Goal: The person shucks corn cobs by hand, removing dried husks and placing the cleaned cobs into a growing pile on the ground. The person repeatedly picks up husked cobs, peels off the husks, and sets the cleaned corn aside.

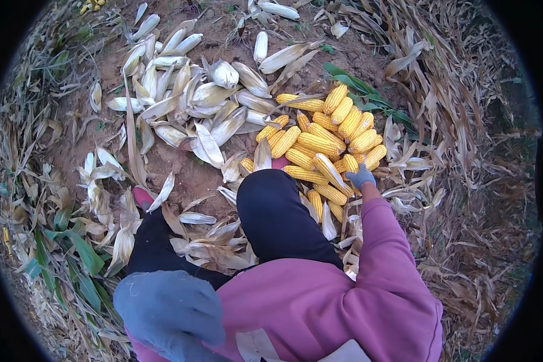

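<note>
In a grey-blue glove, my right hand (362, 176) reaches out to the right and closes around a husked yellow corn ear (351, 164). That ear is at the near right side of a heap of bare yellow corn ears (319, 143). One ear (329, 169) beside the hand has a pale strip down its side. My left hand (169, 307), gloved too, is raised close to the camera at the lower left. Its fingertips and palm are hidden, so I cannot see whether it holds anything.
Corn ears in pale husks (194, 97) lie piled beyond my left leg. Loose dry husks (212, 249) cover soil between my legs. Dry stalks and leaves (439, 77) line the right, with green leaves (79, 249) on the left. My bent knee (271, 203) borders the yellow heap.
</note>
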A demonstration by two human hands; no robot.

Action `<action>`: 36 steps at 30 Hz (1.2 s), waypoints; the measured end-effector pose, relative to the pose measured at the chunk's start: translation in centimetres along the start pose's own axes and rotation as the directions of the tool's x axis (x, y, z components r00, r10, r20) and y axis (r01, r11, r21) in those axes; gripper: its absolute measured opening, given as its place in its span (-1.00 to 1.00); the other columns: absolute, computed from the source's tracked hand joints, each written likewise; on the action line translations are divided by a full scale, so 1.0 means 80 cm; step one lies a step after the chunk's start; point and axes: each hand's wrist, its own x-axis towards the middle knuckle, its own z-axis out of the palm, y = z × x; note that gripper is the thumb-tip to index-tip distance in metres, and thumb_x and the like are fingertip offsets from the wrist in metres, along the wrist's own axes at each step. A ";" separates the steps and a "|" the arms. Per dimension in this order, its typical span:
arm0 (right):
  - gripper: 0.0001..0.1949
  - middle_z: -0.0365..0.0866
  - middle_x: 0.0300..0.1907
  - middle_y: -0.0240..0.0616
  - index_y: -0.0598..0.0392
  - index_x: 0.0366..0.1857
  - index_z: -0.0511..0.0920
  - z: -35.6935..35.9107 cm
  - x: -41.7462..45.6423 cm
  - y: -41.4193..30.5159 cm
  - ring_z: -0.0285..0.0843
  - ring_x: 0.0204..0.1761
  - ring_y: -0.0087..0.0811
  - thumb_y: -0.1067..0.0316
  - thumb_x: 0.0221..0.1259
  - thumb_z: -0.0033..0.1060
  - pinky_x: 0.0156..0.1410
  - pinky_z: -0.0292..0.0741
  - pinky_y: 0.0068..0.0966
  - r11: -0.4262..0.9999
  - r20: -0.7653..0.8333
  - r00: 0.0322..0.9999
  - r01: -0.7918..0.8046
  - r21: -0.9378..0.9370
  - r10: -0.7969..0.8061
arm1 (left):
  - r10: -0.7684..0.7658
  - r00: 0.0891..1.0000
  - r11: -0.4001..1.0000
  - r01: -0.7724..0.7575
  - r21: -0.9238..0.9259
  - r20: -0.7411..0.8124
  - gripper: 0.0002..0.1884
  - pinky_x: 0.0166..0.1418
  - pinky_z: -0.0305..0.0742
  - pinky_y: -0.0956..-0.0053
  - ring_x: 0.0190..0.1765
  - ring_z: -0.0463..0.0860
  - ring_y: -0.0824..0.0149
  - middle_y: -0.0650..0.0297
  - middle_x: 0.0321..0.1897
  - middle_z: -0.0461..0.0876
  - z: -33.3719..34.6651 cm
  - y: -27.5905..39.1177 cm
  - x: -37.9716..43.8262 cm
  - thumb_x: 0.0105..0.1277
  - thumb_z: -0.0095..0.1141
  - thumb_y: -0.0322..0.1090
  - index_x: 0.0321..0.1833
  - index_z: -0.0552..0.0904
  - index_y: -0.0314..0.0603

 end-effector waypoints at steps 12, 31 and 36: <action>-0.75 0.66 -0.15 0.04 0.06 -0.14 0.54 0.066 0.003 -0.021 0.62 -0.08 0.06 0.16 0.21 0.17 0.05 0.53 -0.15 0.945 -0.283 0.901 0.311 -0.103 -0.328 | 0.247 0.955 0.965 -0.258 -0.046 -0.163 -0.49 -0.30 0.51 0.42 -0.53 0.56 0.23 0.17 -0.50 0.62 0.000 -0.031 0.085 0.04 0.43 0.10 -0.40 0.67 -0.34; -0.74 0.68 -0.16 0.05 0.06 -0.19 0.63 0.060 0.015 -0.051 0.64 -0.09 0.08 0.13 0.30 0.03 0.03 0.55 -0.14 0.908 -0.256 0.872 0.409 -0.086 -0.417 | 0.038 0.988 0.993 -0.055 -0.106 -0.153 -0.61 -0.24 0.57 0.29 -0.51 0.60 0.22 0.12 -0.41 0.66 -0.005 -0.035 0.065 0.15 0.37 -0.02 0.00 0.72 0.04; -0.77 0.71 -0.10 -0.26 0.18 -0.21 0.55 0.036 0.017 -0.097 0.58 -0.11 -0.39 0.21 0.34 0.06 0.00 0.51 -0.48 0.480 -0.381 0.819 0.564 0.672 -0.428 | -0.039 0.978 0.999 0.037 -0.015 -0.205 -0.70 -0.12 0.65 0.27 -0.40 0.71 0.17 0.03 -0.34 0.72 -0.001 -0.035 0.003 0.34 0.24 -0.17 0.00 0.67 -0.20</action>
